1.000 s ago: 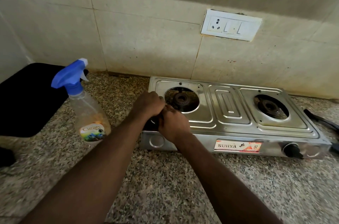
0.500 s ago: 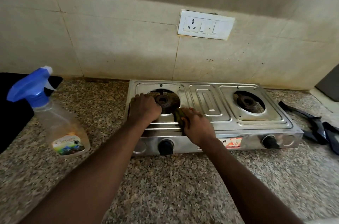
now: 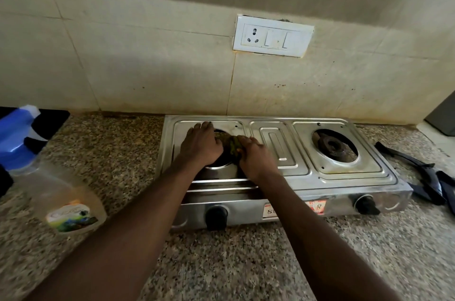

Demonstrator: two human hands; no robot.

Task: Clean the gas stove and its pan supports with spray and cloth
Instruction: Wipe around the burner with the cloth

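A two-burner steel gas stove (image 3: pixel 278 153) stands on the granite counter against the tiled wall, with no pan supports on it. My left hand (image 3: pixel 200 145) lies flat over the left burner opening, hiding most of it. My right hand (image 3: pixel 254 156) grips a dark green cloth (image 3: pixel 232 144) at the right rim of that opening. The right burner (image 3: pixel 333 146) is uncovered. A spray bottle (image 3: pixel 51 185) with a blue trigger head stands on the counter to the left of the stove. Black pan supports (image 3: pixel 428 178) lie on the counter to the right.
A white socket and switch plate (image 3: pixel 272 36) is on the wall above the stove. A black object (image 3: pixel 55 116) lies at the far left behind the bottle. Two black knobs, the left knob (image 3: pixel 216 214) and the right knob (image 3: pixel 364 203), stick out of the stove front.
Both hands have moved from the stove's front left corner back to the left burner opening. The green cloth has come into sight in my right hand. The camera has swung left.
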